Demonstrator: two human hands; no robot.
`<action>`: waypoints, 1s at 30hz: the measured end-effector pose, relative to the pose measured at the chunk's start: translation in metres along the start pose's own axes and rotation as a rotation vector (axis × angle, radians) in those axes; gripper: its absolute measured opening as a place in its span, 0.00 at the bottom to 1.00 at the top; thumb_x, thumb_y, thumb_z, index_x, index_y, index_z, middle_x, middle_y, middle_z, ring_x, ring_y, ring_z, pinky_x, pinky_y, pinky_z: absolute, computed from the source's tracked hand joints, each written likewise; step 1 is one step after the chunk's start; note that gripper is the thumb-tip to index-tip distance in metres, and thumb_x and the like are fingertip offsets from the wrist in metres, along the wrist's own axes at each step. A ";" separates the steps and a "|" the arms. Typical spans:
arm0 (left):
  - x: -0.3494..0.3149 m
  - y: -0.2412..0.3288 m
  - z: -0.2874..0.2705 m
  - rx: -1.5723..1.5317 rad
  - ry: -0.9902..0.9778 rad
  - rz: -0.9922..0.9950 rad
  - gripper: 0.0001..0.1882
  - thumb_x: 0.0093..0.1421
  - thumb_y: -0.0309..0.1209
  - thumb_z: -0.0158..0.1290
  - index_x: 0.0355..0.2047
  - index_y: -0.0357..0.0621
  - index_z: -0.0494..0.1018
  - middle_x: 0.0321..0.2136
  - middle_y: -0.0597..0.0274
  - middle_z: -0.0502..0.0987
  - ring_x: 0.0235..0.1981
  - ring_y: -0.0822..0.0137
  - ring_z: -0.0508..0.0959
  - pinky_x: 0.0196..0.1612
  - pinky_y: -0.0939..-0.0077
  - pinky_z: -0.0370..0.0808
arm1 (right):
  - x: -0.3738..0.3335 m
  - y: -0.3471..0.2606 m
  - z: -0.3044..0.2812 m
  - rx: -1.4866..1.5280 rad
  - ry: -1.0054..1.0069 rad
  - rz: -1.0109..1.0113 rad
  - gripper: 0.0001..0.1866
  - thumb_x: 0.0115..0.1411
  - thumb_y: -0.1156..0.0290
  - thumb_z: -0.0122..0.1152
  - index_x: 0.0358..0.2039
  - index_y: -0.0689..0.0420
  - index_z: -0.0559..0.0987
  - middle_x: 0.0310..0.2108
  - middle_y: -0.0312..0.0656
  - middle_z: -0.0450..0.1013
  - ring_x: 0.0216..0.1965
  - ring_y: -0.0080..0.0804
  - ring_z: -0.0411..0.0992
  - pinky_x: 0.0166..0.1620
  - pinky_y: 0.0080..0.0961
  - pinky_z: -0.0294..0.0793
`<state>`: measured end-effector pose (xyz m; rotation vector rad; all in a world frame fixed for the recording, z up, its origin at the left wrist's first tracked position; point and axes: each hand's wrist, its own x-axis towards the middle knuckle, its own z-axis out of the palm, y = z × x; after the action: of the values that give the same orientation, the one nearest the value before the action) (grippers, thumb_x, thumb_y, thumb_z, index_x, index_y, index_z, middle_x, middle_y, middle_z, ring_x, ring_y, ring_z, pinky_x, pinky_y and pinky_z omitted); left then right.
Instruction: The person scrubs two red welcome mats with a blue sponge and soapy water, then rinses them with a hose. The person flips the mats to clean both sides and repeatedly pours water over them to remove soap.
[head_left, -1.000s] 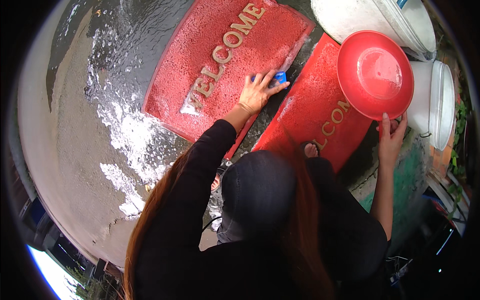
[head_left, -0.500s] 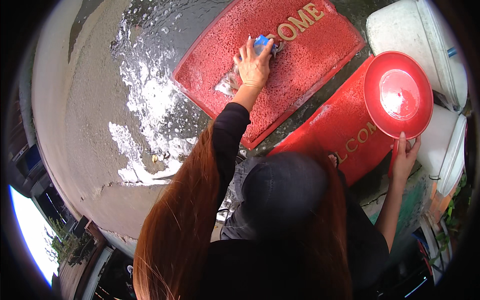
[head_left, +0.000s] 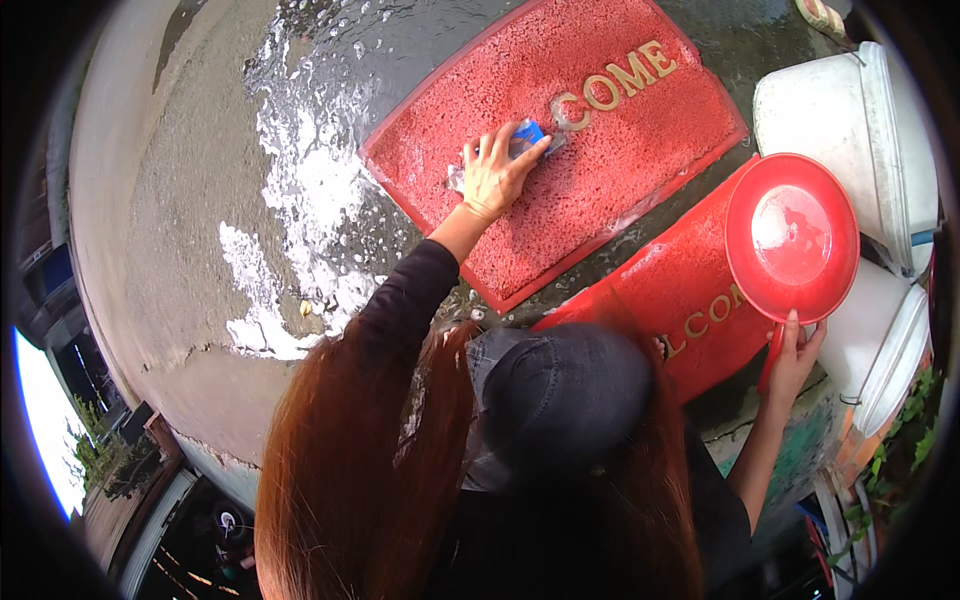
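My left hand (head_left: 492, 186) is closed over a crumpled-looking clear and blue plastic thing (head_left: 526, 138), pressed onto a wet red doormat (head_left: 600, 165) with raised gold letters. The fingers partly hide it, so its exact kind is unclear. A little whitish suds shows beside the hand on the mat. On the right, my right hand (head_left: 792, 362) grips the handle of a red plastic dipper (head_left: 790, 240). Its round bowl is held over the edge of a second red mat (head_left: 690, 300), which lies nearer me and also bears gold letters. The bowl's inside is shiny.
White foam (head_left: 300, 200) spreads over the wet concrete floor (head_left: 190, 190) left of the mats. Two white plastic containers (head_left: 815, 120) stand at the right, beyond the dipper. Leafy plants (head_left: 900, 440) grow at the lower right. Long hair hangs over my left arm.
My left hand has slid slightly left across the mat with the plastic thing, over the suds patch. The whole view has shifted, with the mats lower in it. My right hand still holds the dipper.
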<state>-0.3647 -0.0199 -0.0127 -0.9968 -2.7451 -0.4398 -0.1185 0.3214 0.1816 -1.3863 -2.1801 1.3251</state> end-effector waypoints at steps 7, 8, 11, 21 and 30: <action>0.108 0.031 0.049 -0.073 0.037 -0.016 0.24 0.54 0.38 0.53 0.51 0.77 0.67 0.49 0.58 0.64 0.47 0.56 0.64 0.44 0.56 0.61 | 0.011 -0.017 0.005 0.003 0.033 -0.090 0.29 0.61 0.67 0.54 0.58 0.60 0.55 0.36 0.42 0.71 0.31 0.22 0.68 0.32 0.18 0.70; 0.079 0.024 0.033 -0.109 0.013 -0.021 0.24 0.54 0.38 0.53 0.51 0.78 0.67 0.49 0.58 0.64 0.47 0.57 0.65 0.44 0.56 0.61 | 0.012 -0.021 0.008 0.020 0.032 -0.079 0.28 0.61 0.67 0.54 0.58 0.60 0.56 0.37 0.42 0.71 0.31 0.22 0.68 0.32 0.18 0.70; -0.058 0.009 -0.013 -0.066 -0.060 -0.120 0.28 0.51 0.32 0.51 0.52 0.81 0.66 0.51 0.57 0.64 0.45 0.59 0.67 0.44 0.57 0.61 | 0.015 -0.016 0.007 0.048 0.043 -0.061 0.27 0.61 0.66 0.53 0.58 0.59 0.56 0.38 0.42 0.70 0.32 0.22 0.68 0.33 0.18 0.70; -0.011 -0.148 -0.028 0.208 0.188 -0.737 0.25 0.53 0.41 0.54 0.53 0.74 0.66 0.48 0.55 0.65 0.46 0.55 0.65 0.45 0.57 0.61 | 0.014 -0.023 0.015 -0.018 -0.038 -0.058 0.27 0.61 0.67 0.53 0.58 0.57 0.56 0.37 0.42 0.70 0.31 0.23 0.68 0.33 0.20 0.70; -0.122 -0.061 -0.035 0.010 0.106 -0.927 0.24 0.54 0.40 0.55 0.53 0.71 0.67 0.49 0.48 0.64 0.49 0.51 0.64 0.50 0.56 0.63 | 0.006 -0.011 0.010 0.058 0.016 0.013 0.27 0.61 0.68 0.53 0.58 0.57 0.56 0.38 0.42 0.70 0.33 0.23 0.69 0.32 0.19 0.69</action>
<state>-0.3097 -0.1486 -0.0258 0.3668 -2.9321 -0.5644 -0.1342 0.3191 0.1831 -1.3869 -2.1092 1.3660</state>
